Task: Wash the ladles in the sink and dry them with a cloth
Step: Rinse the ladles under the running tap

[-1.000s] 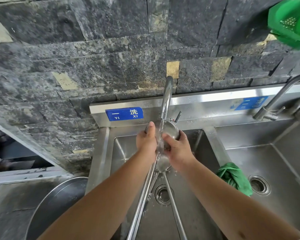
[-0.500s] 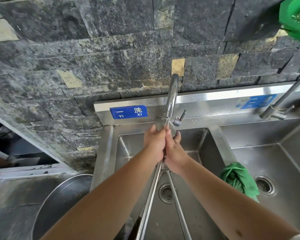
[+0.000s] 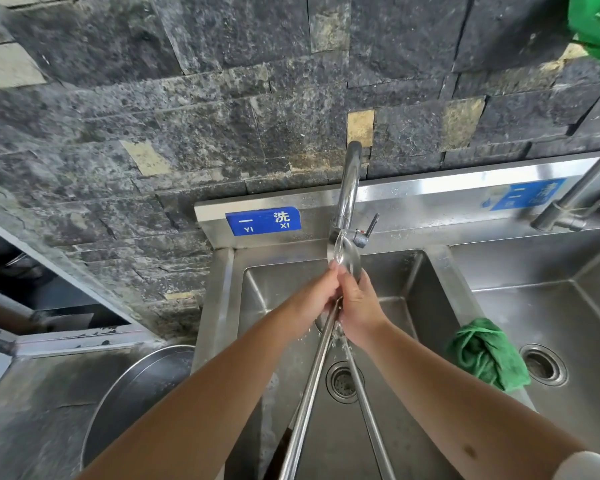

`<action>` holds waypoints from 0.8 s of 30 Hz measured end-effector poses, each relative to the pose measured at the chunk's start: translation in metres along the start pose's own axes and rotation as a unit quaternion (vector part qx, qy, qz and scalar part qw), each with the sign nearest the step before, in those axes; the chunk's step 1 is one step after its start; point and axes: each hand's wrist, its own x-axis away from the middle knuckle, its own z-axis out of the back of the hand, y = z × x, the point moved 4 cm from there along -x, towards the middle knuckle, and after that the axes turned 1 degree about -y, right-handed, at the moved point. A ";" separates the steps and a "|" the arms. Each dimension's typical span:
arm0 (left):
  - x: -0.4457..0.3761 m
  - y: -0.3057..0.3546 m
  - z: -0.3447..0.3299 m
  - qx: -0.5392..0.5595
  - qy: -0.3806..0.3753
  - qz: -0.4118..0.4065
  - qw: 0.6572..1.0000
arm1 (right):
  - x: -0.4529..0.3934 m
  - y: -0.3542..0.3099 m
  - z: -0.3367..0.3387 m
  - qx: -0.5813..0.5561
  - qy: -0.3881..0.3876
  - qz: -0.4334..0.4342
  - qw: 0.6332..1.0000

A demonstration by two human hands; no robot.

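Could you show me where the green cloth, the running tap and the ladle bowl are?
green cloth (image 3: 487, 355), head view, middle of the bunched fabric.
tap (image 3: 350, 181), head view, curved spout.
ladle bowl (image 3: 347, 255), head view, shiny bowl under the stream.

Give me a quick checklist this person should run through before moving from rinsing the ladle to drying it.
1. Water reaching the ladle bowl from the faucet: ok.
2. Left hand and right hand both holding the ladle: ok.
3. Ladle bowl fully clean: cannot tell, the hands cover part of it.
4. Green cloth within reach on the divider between the basins: ok.
5. Second ladle handle washed: cannot tell.
6. Drain unblocked: ok.
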 end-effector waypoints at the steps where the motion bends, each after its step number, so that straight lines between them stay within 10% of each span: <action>1: 0.002 -0.002 0.005 -0.058 0.011 -0.012 0.998 | -0.002 0.003 0.006 -0.012 0.043 -0.013 0.999; 6: 0.018 -0.032 0.023 -0.302 0.141 0.027 0.942 | -0.002 0.009 0.019 -0.136 0.131 -0.116 0.975; 10: 0.036 -0.064 0.002 -0.193 0.057 0.106 0.974 | -0.003 0.015 0.015 -0.139 0.111 -0.133 0.975; 16: 0.043 -0.075 0.014 -0.234 0.143 0.097 0.957 | -0.001 0.045 0.012 -0.065 0.031 -0.177 0.982; 24: 0.073 -0.074 0.028 -0.300 0.158 0.107 0.935 | 0.008 0.075 0.010 -0.060 0.106 -0.258 0.958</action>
